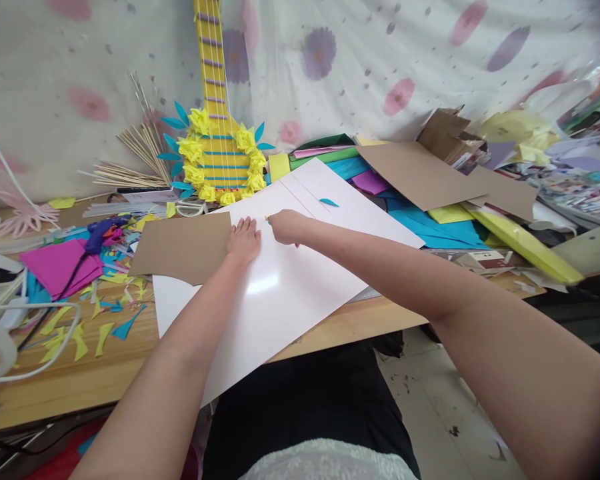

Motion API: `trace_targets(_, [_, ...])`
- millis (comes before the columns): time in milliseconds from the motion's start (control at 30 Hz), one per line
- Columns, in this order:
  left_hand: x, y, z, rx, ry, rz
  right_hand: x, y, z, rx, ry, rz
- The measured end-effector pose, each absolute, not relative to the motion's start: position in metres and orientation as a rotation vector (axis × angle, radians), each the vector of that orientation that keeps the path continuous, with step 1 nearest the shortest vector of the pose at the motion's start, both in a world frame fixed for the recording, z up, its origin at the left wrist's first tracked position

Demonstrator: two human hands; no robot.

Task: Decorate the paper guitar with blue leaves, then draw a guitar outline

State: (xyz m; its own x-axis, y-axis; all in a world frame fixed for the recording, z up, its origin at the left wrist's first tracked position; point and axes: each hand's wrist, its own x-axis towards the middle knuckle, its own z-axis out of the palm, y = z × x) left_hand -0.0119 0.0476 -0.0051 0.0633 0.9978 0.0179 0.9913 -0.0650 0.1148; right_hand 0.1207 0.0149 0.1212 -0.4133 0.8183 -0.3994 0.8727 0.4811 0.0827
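Note:
A large white glossy sheet [300, 300] lies at an angle on the table and overhangs its front edge. My left hand [245, 240] rests flat with its fingers apart, on the right edge of a brown cardboard piece [180, 248] and the sheet beside it. That cardboard has a curved lower edge. Just to the right, my right hand [287, 227] is closed around a slim pen [268, 219], mostly hidden, its tip close to the sheet near the cardboard. Thin red lines cross the sheet's far part, where a small blue leaf-shaped cutout [329, 202] lies.
Behind the sheet stands a yellow guitar-shaped craft [225, 160] with yellow flowers. Wooden sticks [135, 167], a blue glue gun [105, 233] and paper scraps crowd the left. Coloured sheets, brown cardboard [420, 173] and a yellow strip [525, 243] are piled right.

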Motion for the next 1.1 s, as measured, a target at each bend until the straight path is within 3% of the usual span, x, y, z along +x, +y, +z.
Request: trace_targets(1100, [-0.009, 0.047, -0.004, 2.2, 2.115, 0.133, 0.178, -0.042, 0.173, 1.359, 1.906, -0.739])
